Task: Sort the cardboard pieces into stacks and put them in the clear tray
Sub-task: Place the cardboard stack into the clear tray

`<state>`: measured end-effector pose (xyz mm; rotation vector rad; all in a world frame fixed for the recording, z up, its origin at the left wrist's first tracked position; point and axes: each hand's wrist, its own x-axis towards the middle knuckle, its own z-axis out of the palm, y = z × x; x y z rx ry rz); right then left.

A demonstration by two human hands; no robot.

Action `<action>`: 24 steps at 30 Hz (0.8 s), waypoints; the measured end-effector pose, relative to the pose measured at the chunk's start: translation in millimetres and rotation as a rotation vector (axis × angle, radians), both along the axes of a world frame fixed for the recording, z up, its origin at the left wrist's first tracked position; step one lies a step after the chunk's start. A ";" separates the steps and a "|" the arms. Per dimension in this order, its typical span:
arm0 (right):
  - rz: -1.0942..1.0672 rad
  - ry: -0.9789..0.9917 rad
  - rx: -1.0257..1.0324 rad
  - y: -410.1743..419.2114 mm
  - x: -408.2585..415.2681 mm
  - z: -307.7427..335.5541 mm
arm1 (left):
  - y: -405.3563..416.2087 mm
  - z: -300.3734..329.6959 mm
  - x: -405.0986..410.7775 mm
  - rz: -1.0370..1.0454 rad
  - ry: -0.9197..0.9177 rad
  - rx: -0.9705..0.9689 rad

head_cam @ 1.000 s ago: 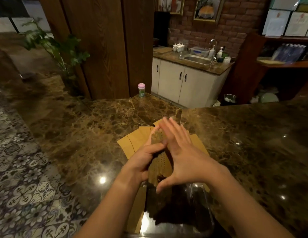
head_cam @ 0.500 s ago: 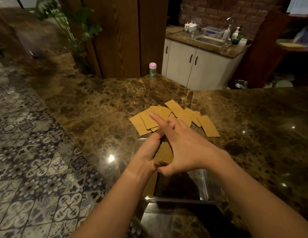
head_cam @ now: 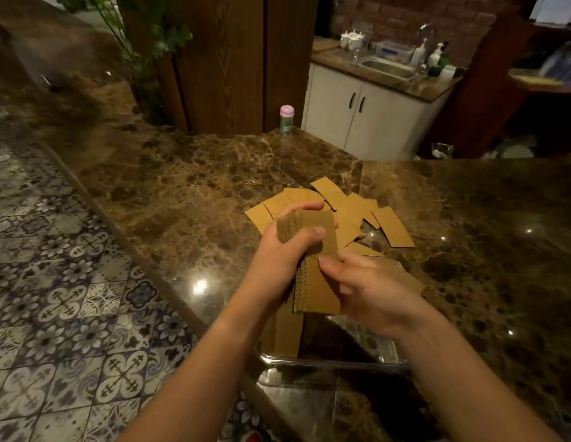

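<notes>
- Our left hand point(head_cam: 285, 250) is wrapped tight around a stack of cardboard pieces point(head_cam: 309, 234), thumb across the front face and fingers curled over the far edge.
- Our right hand point(head_cam: 370, 291) pinches a second, lower stack point(head_cam: 316, 291) between thumb and fingers; its long side runs toward us, and its ribbed edge shows on the left.
- The two stacks touch, the upper one overlapping the far end of the lower one, and both are held above the clear tray point(head_cam: 328, 362).
- The tray lies straight below and toward us from both grips, so we judge the coming move to be a short drop downward; the right hand sits nearer the open middle of the tray.
- One stack point(head_cam: 287, 333) already stands along the tray's left wall.
- Loose pieces point(head_cam: 357, 215) are fanned out on the marble counter point(head_cam: 188, 199) just beyond our hands, nearer the left hand.
- Our hands cover much of both stacks, so we cannot count the pieces. The tray's far rim is hidden, and its glassy walls are hard to trace.
</notes>
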<state>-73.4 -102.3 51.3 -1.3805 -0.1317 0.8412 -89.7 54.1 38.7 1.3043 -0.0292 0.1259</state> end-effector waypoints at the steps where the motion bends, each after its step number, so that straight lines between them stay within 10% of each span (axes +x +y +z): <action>1: -0.008 0.005 0.021 -2.2 0.5 -2.2 | 4.3 0.9 -1.9 0.016 -0.008 0.082; 10: -0.009 0.154 -0.535 -2.3 0.2 -40.7 | 46.2 -62.8 -33.4 0.202 0.260 0.152; 18: 0.167 -0.202 -0.857 59.4 -21.1 -61.8 | 20.2 -87.7 -37.3 0.151 0.386 -0.048; 24: -0.073 0.214 -0.403 62.4 -20.7 -47.6 | 24.7 -89.0 -35.5 0.173 0.404 -0.160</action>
